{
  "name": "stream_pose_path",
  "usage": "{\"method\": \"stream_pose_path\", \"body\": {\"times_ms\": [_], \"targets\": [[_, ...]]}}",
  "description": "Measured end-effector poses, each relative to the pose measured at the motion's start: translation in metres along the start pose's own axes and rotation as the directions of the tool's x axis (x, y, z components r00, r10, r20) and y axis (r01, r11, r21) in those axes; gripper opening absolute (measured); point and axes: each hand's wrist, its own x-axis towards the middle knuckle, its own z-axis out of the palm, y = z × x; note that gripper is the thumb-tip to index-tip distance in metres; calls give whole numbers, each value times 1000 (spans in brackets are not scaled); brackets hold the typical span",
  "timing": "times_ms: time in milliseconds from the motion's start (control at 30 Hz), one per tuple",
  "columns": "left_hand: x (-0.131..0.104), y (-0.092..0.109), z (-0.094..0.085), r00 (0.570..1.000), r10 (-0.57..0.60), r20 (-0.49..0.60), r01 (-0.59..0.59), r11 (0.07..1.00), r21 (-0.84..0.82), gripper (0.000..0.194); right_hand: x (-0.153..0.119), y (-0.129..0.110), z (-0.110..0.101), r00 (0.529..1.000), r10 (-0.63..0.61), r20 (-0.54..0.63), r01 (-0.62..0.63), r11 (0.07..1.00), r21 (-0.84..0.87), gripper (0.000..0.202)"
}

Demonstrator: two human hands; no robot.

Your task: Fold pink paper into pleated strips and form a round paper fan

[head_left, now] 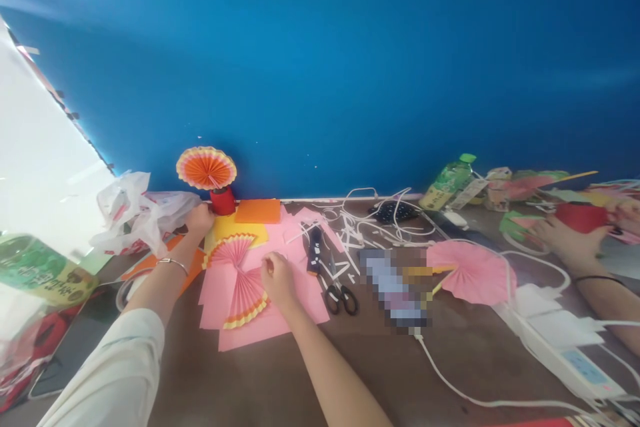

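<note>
My left hand reaches to the back left, between the white plastic bag and the base of a red cylinder. Its fingers are too hidden to read. Above the cylinder stands a round orange pleated paper fan with a yellow and pink rim. My right hand is closed, fingers curled, over the pink paper sheets. Whatever it may hold is hidden. Right beside it lies a pink pleated paper piece with orange and yellow edges, pinched narrow at its middle.
Orange paper, scissors, a dark blue tool and paper scraps lie nearby. Further right are a phone, a pink fan and a power strip. Another person's hands hold a red cylinder. Bottles stand at both sides.
</note>
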Motion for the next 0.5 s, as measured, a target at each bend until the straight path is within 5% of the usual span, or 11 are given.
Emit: {"method": "stream_pose_path", "body": {"times_ms": [133,500], "targets": [[-8,-3,-4,990,90,-110,-69,981,183,33,0,3,2,1000,-15,11,14,1000,12,15],[-35,-19,-17,983,150,-109,-104,933,344,33,1,5,3,1000,-15,8,15,999,42,14]]}}
